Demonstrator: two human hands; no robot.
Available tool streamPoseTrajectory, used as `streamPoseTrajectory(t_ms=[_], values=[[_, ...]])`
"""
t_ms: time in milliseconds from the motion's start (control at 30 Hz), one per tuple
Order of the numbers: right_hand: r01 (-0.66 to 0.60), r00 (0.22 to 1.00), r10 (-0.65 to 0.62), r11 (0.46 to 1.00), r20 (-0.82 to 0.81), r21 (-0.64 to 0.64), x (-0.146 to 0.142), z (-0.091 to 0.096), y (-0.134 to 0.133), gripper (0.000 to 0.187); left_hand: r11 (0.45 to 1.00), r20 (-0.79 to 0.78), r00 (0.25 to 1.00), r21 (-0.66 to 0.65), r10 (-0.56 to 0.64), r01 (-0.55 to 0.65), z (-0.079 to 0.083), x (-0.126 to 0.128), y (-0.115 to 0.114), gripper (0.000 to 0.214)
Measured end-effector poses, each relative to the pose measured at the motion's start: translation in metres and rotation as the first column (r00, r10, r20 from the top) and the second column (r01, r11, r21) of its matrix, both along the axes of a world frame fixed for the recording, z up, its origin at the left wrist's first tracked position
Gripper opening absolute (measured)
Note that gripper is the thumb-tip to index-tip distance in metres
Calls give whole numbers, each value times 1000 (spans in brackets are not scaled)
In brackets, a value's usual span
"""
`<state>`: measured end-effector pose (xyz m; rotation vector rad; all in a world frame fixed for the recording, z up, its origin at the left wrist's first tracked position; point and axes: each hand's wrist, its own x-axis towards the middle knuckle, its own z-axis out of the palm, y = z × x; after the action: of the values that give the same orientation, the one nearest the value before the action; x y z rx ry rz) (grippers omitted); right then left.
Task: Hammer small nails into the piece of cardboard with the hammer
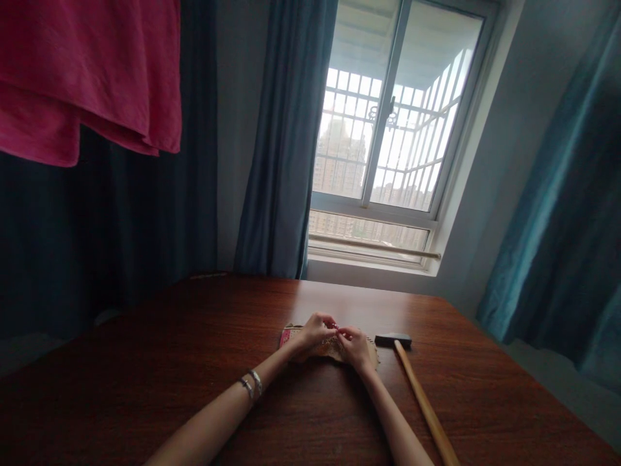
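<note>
A flat beige piece shaped like a shoe insole (332, 351) lies crosswise on the table, with dotted stitching, a red patterned left end and a rounded, stitched right edge. Over its middle, my left hand (316, 330) and my right hand (355, 347) meet at the fingertips. Each hand is closed in a pinch. Something small and reddish shows between the fingertips, too small to tell apart from the nails. Both hands partly cover the beige piece. Two bracelets (251, 384) circle my left wrist.
A hammer (421, 391) with a dark head and long wooden handle lies right of my right hand. The brown wooden table (194, 362) reaches toward a barred window (383, 129). Blue curtains (276, 162) hang behind, and a pink cloth (97, 77) hangs at upper left.
</note>
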<state>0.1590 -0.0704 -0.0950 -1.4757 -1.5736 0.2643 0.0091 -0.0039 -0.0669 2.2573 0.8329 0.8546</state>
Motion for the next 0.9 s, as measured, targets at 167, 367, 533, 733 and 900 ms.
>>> streamPoseTrajectory(t_ms=[167,367,533,733,900], values=[[-3,1000,3,1000,11,-4,-1,2,-1,19,998,41,999,-61,10,-7,-6,2,3,28],[2,1000,-2,1000,8,-19,-4,4,-5,19,993,63,998,-121,8,-1,-8,2,5,28],[-21,1000,21,996,-6,-87,-3,16,-8,21,987,79,997,-159,12,1,-7,2,3,26],[45,999,-41,989,30,-142,49,43,-40,32,983,90,995,-181,41,-24,-6,5,2,25],[499,803,-382,850,457,-166,99,24,-123,35,978,54,997,-203,59,-46,-1,6,-1,24]])
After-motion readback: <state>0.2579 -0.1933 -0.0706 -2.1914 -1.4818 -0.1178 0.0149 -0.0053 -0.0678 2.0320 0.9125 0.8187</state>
